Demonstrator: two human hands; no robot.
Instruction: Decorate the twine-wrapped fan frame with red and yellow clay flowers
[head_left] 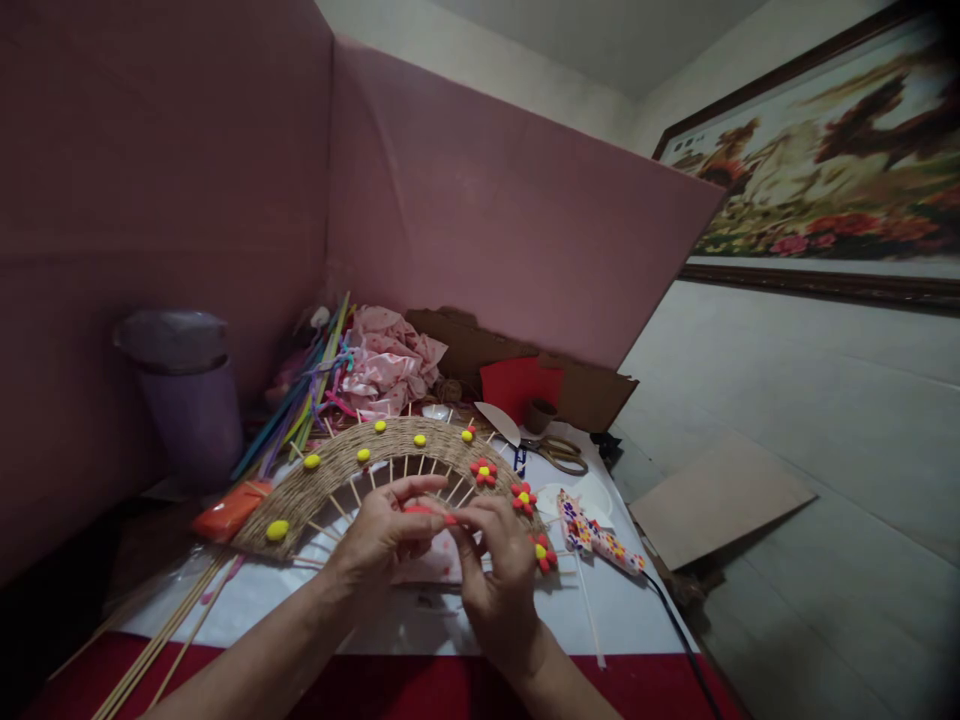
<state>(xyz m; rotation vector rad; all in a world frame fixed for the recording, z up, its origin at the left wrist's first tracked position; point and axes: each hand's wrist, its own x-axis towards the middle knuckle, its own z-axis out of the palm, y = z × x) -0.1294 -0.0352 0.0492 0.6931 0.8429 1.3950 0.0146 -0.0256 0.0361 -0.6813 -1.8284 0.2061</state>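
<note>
My left hand holds a piece of red modelling clay in its curled fingers. The thumb and fingertips of my right hand pinch at the clay's right end. Behind both hands lies a fan-shaped arch of woven twine with thin sticks poking out of its edges. Red flowers with yellow centres, such as one flower, sit on its right side. Yellow dots, one yellow dot among them, are spread over the rest. An orange-red packet touches the arch's left end.
A glue gun with a flowery pattern lies at right, its black cord trailing forward. Scissors and a red sheet are behind. Crumpled pink paper, coloured pipe cleaners and a purple bin stand left. Loose sticks lie front left.
</note>
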